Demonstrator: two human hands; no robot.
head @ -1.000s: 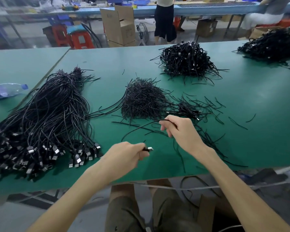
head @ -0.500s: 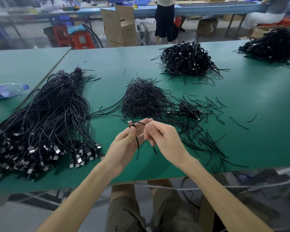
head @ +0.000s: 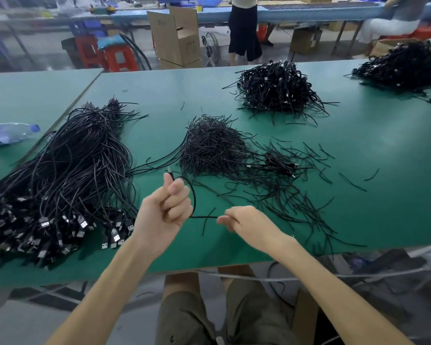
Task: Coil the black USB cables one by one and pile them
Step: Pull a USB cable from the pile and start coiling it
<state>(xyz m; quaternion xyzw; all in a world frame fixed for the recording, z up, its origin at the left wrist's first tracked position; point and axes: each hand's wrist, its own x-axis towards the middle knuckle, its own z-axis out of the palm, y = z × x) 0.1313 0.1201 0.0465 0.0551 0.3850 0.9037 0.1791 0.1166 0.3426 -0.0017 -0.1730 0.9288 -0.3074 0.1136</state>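
- Head view, since half a second ago: my hands were together up near the heap of ties; now they have drawn apart, the left hand [head: 164,210] lifted and the right hand [head: 249,222] pulled back toward the table [head: 358,185] edge
- Head view, grip: my left fingers are curled round the cable [head: 194,197], with its plug poking up above the thumb; my right thumb and fingers pinch the same cable further along; one curve of it hangs between them, above the table
- Head view, done: a heap of coiled cables [head: 276,88] sits on the far side, and one small coil [head: 276,160] lies just beside the ties [head: 209,148]; I take these as finished work
- Head view, left: the big bundle of loose cables [head: 60,175] on my left looks untouched and large; I judge the job far from over
- Head view, this cable: I count barely one loop formed; the rest of its length, tying and piling remain
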